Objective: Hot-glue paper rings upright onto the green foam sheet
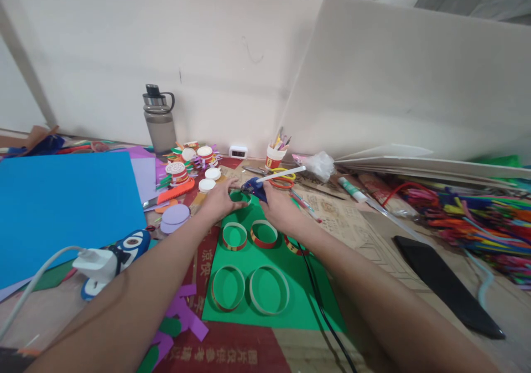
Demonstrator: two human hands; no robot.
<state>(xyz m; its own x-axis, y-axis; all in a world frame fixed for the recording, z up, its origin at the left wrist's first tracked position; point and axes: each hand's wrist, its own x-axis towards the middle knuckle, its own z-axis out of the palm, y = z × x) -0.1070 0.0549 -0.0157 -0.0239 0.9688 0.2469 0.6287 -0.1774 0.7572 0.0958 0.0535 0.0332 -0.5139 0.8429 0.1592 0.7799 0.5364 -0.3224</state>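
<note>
A blue hot glue gun with a white glue stick out of its back is gripped in my right hand. Its nozzle points left, close to the fingers of my left hand. Those fingers hold a paper ring at the far left of a green sheet; my hand covers part of the ring. Several more paper rings stand on the sheet, among them a red and yellow one and a larger pale-edged one. The gun's black cord runs toward me beside my right forearm.
Blue card, an orange utility knife and a plugged power strip lie left. Scissors, a pencil cup and a water bottle are farther back. A black phone-like slab and pipe cleaners lie right.
</note>
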